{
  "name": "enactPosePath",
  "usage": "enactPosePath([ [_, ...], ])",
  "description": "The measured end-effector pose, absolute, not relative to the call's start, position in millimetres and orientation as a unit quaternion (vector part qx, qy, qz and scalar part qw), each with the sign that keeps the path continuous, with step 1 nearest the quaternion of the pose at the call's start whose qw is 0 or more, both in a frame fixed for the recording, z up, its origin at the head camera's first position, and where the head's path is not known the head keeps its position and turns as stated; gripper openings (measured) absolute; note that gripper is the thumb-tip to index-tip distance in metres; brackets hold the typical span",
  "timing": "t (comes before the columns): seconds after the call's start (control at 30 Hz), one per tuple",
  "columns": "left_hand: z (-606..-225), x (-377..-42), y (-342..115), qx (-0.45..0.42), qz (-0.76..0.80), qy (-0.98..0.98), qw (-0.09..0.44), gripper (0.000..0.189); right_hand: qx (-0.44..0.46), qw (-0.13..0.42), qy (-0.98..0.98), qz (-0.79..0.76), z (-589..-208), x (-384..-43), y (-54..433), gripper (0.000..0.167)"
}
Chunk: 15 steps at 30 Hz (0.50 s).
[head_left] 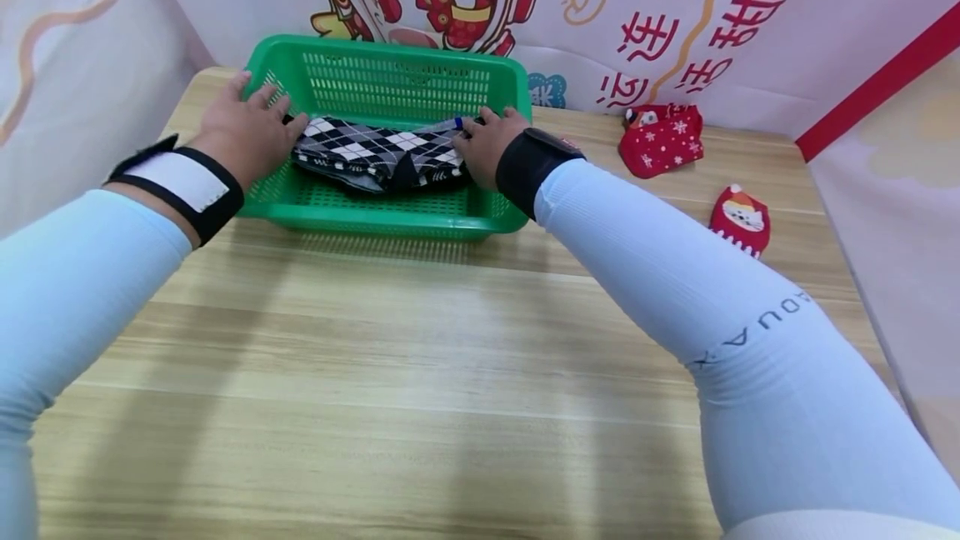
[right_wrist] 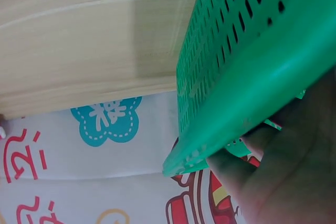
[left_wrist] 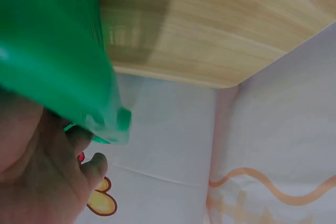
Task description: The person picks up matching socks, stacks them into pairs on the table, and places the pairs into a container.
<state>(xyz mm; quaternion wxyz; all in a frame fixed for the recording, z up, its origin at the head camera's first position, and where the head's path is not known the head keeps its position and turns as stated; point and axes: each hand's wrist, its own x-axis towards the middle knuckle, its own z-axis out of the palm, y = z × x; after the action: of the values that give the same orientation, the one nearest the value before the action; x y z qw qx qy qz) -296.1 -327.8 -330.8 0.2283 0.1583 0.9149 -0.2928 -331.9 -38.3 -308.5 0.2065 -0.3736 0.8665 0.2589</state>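
Note:
A green plastic basket (head_left: 390, 219) with slotted walls stands at the back of the table. Inside it lies a folded argyle-patterned cloth item (head_left: 360, 140) in black, white and grey; its exact kind cannot be told. My left hand (head_left: 251, 127) reaches over the basket's left end, fingers spread, the thumb side at the cloth's left end. At the cloth's right end, my right hand (head_left: 491, 144) touches it with fingers loosely extended. Both wrist views show the hands beside the basket's rim, with the cloth hidden there.
On the wooden table (head_left: 420, 357), right of the basket, lie a red cloth piece with white snowflakes (head_left: 663, 140) and a smaller red piece with a white animal face (head_left: 742, 219). A printed white backdrop (head_left: 570, 65) stands close behind the basket.

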Motion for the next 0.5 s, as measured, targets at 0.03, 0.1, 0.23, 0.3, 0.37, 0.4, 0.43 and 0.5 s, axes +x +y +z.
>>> enactPosePath([
  [0.03, -331, -295, -326, 0.156, -0.291, 0.915, 0.232, 0.067, -0.371, 0.209, 0.869, 0.254, -309, -333, -38, 0.056],
  [0.1, -331, -294, -323, 0.152, -0.286, 0.916, 0.237, 0.067, -0.362, 0.221, 0.87, 0.251, -309, -332, -37, 0.058],
  [0.23, -331, -291, -317, 0.144, -0.26, 0.923, 0.243, 0.063, -0.356, 0.23, 0.871, 0.249, -310, -332, -35, 0.061],
  [0.3, -332, -290, -315, 0.139, -0.246, 0.927, 0.245, 0.061, -0.355, 0.231, 0.87, 0.252, -311, -331, -34, 0.061],
  [0.37, -333, -290, -315, 0.133, -0.23, 0.931, 0.25, 0.061, -0.36, 0.225, 0.872, 0.245, -313, -330, -33, 0.059],
  [0.4, -334, -290, -315, 0.132, -0.225, 0.932, 0.25, 0.061, -0.363, 0.22, 0.874, 0.236, -312, -330, -32, 0.059],
  [0.43, -334, -290, -317, 0.131, -0.219, 0.934, 0.252, 0.061, -0.367, 0.216, 0.877, 0.223, -311, -330, -32, 0.058],
  [0.5, -333, -290, -320, 0.13, -0.2, 0.938, 0.252, 0.062, -0.376, 0.209, 0.884, 0.183, -307, -330, -30, 0.056],
])
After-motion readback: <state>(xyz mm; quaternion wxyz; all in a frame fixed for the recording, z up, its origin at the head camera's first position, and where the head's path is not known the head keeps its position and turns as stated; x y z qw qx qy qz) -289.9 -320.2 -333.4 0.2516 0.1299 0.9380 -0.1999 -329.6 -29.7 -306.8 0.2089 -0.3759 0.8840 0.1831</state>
